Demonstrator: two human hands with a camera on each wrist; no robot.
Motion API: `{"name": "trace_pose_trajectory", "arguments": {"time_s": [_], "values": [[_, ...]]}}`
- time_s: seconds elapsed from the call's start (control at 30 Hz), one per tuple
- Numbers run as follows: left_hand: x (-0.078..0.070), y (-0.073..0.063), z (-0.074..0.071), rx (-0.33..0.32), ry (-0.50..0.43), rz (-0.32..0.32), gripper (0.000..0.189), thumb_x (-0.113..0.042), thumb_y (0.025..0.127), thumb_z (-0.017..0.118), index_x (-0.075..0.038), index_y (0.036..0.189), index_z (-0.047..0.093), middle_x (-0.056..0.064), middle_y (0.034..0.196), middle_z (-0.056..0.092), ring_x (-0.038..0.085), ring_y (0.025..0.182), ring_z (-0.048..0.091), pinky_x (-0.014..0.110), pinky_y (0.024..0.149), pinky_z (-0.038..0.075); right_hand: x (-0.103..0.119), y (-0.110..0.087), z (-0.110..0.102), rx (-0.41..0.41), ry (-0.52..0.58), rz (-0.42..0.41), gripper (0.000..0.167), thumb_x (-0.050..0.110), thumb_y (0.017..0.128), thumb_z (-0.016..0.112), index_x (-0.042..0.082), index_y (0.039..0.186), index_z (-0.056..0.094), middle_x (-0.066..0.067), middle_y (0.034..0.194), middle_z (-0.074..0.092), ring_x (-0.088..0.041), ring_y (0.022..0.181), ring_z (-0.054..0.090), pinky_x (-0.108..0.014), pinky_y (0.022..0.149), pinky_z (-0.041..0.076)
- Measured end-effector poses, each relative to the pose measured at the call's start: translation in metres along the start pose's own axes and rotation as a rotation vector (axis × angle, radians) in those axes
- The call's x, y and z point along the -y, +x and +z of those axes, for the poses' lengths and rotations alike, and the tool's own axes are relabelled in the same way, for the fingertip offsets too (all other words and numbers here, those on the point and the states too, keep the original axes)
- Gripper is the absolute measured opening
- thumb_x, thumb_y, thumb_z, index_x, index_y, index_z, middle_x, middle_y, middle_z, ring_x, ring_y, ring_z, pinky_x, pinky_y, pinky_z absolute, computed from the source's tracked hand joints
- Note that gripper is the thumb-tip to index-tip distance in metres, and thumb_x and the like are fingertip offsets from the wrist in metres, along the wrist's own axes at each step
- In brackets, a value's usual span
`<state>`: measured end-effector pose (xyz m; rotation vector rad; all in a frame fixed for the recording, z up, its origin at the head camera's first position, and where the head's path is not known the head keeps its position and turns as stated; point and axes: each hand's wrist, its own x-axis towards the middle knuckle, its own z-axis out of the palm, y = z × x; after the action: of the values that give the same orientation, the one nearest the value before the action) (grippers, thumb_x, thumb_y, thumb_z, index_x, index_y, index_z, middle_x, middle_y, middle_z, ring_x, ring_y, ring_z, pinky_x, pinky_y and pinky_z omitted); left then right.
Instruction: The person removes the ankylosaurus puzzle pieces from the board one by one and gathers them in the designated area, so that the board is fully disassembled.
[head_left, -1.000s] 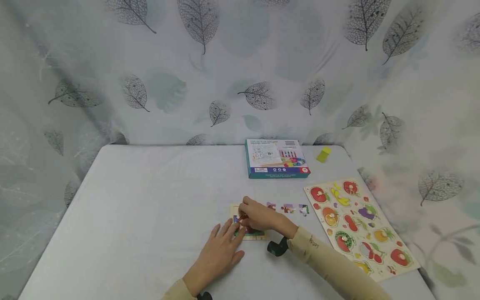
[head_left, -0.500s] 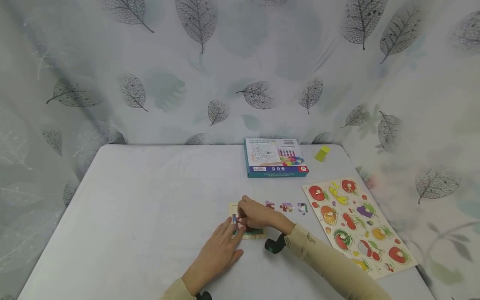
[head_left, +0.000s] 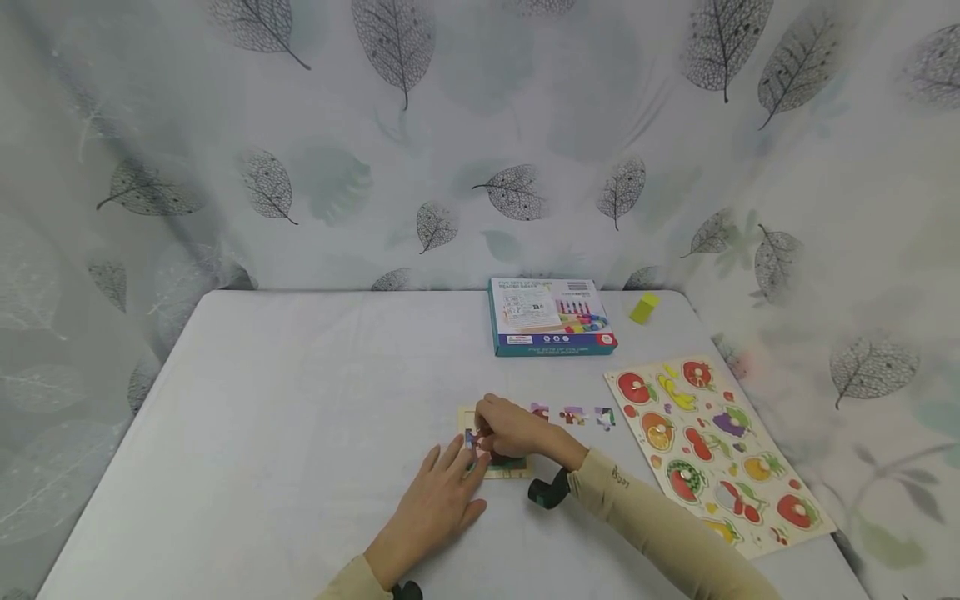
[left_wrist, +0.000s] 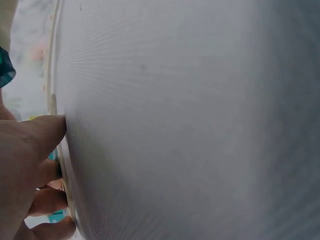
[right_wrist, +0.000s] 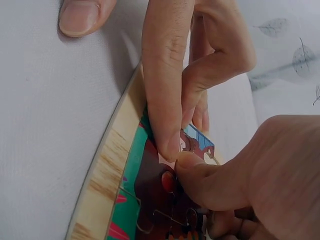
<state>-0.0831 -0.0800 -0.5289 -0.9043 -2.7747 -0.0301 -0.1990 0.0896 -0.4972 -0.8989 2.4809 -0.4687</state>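
Note:
A small framed jigsaw puzzle (head_left: 508, 473) lies on the white table under both hands. In the right wrist view its wooden border (right_wrist: 107, 160) surrounds a green, dark red and blue picture with piece outlines. My left hand (head_left: 435, 502) reaches over the near left side, its extended fingers pressing on the picture. Curled over the middle, my right hand (head_left: 517, 430) pinches a puzzle piece against the picture, its thumb beside a left fingertip. The fingers hide most of that piece. Three loose puzzle pieces, including a purple one (head_left: 573, 415), lie right of the frame.
On the right lies a fruit peg board (head_left: 712, 450) with several fruit shapes. A flat teal-edged box (head_left: 553, 321) sits at the back, with a yellow block (head_left: 644, 307) to its right. Leaf-print curtains (head_left: 322, 167) stand behind the table.
Both hands stay at the puzzle in nearly the same pose. The head view has shifted slightly; the loose pieces have not moved.

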Motion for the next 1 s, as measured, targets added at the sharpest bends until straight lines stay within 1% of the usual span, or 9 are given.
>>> {"name": "trace_pose_trajectory", "arguments": {"time_s": [0.13, 0.23, 0.33, 0.5, 0.57, 0.67, 0.8, 0.9, 1.0], "values": [[-0.001, 0.000, 0.000, 0.025, -0.001, -0.012, 0.055, -0.051, 0.093, 0.064, -0.019, 0.138, 0.060, 0.002, 0.129, 0.059, 0.027, 0.137, 0.053, 0.046, 0.103, 0.051, 0.001, 0.000, 0.002, -0.013, -0.002, 0.015, 0.023, 0.008, 0.090, 0.070, 0.006, 0.111, 0.061, -0.003, 0.099, 0.058, -0.012, 0.086, 0.051, -0.030, 0.082, 0.051], [-0.001, 0.000, 0.001, 0.033, -0.002, -0.018, 0.055, -0.051, 0.093, 0.063, -0.019, 0.138, 0.060, 0.002, 0.129, 0.059, 0.027, 0.137, 0.053, 0.046, 0.102, 0.051, 0.003, 0.000, 0.003, -0.012, -0.017, 0.026, 0.024, 0.007, 0.090, 0.070, 0.006, 0.113, 0.064, -0.003, 0.100, 0.057, -0.012, 0.086, 0.051, -0.030, 0.084, 0.053], [-0.001, 0.000, 0.000, 0.032, -0.009, -0.022, 0.055, -0.051, 0.094, 0.063, -0.019, 0.138, 0.061, 0.002, 0.131, 0.059, 0.027, 0.137, 0.053, 0.046, 0.102, 0.051, 0.005, 0.000, 0.004, -0.016, -0.009, 0.021, 0.018, 0.004, 0.088, 0.070, 0.007, 0.106, 0.064, -0.002, 0.096, 0.056, -0.012, 0.083, 0.050, -0.027, 0.078, 0.051], [-0.001, -0.002, 0.000, 0.019, -0.007, -0.029, 0.055, -0.052, 0.093, 0.063, -0.019, 0.137, 0.061, 0.003, 0.134, 0.060, 0.027, 0.137, 0.053, 0.047, 0.102, 0.052, 0.004, -0.001, 0.004, -0.024, 0.112, -0.019, 0.016, 0.000, 0.088, 0.067, 0.009, 0.096, 0.058, -0.002, 0.087, 0.059, -0.012, 0.078, 0.051, -0.023, 0.070, 0.047], [-0.002, -0.002, 0.001, 0.017, -0.008, -0.031, 0.055, -0.052, 0.093, 0.064, -0.019, 0.138, 0.060, 0.003, 0.134, 0.060, 0.027, 0.137, 0.053, 0.047, 0.102, 0.052, 0.000, -0.003, 0.004, -0.032, 0.158, -0.047, 0.011, 0.001, 0.091, 0.065, 0.008, 0.096, 0.059, -0.002, 0.086, 0.061, -0.011, 0.076, 0.052, -0.023, 0.069, 0.047], [-0.002, -0.001, 0.002, 0.018, -0.012, -0.030, 0.056, -0.051, 0.093, 0.064, -0.020, 0.139, 0.059, 0.003, 0.132, 0.059, 0.026, 0.137, 0.052, 0.047, 0.101, 0.051, -0.007, -0.006, 0.003, -0.064, 0.208, -0.093, 0.003, 0.004, 0.096, 0.062, 0.007, 0.096, 0.062, -0.002, 0.086, 0.065, -0.008, 0.074, 0.053, -0.021, 0.069, 0.048], [-0.002, 0.000, 0.001, 0.025, -0.008, -0.029, 0.055, -0.051, 0.093, 0.064, -0.021, 0.138, 0.059, 0.002, 0.130, 0.059, 0.027, 0.137, 0.052, 0.047, 0.100, 0.051, -0.013, -0.010, 0.003, -0.096, 0.265, -0.122, 0.006, 0.007, 0.099, 0.060, 0.008, 0.094, 0.064, -0.001, 0.083, 0.067, -0.004, 0.070, 0.054, -0.020, 0.068, 0.048], [-0.002, 0.001, 0.000, 0.031, -0.003, -0.031, 0.054, -0.051, 0.093, 0.065, -0.021, 0.138, 0.060, 0.001, 0.129, 0.059, 0.027, 0.137, 0.053, 0.047, 0.100, 0.051, -0.013, -0.013, 0.003, -0.143, 0.285, -0.119, 0.006, 0.008, 0.099, 0.059, 0.009, 0.095, 0.063, -0.002, 0.084, 0.066, -0.005, 0.071, 0.055, -0.020, 0.068, 0.048], [-0.002, 0.001, 0.002, 0.024, 0.005, -0.031, 0.054, -0.051, 0.092, 0.065, -0.021, 0.137, 0.060, 0.000, 0.127, 0.060, 0.026, 0.137, 0.053, 0.047, 0.100, 0.052, -0.012, -0.015, 0.001, -0.211, 0.285, -0.069, 0.006, 0.011, 0.100, 0.058, 0.010, 0.100, 0.064, -0.001, 0.089, 0.068, -0.007, 0.074, 0.055, -0.020, 0.069, 0.049]]}}
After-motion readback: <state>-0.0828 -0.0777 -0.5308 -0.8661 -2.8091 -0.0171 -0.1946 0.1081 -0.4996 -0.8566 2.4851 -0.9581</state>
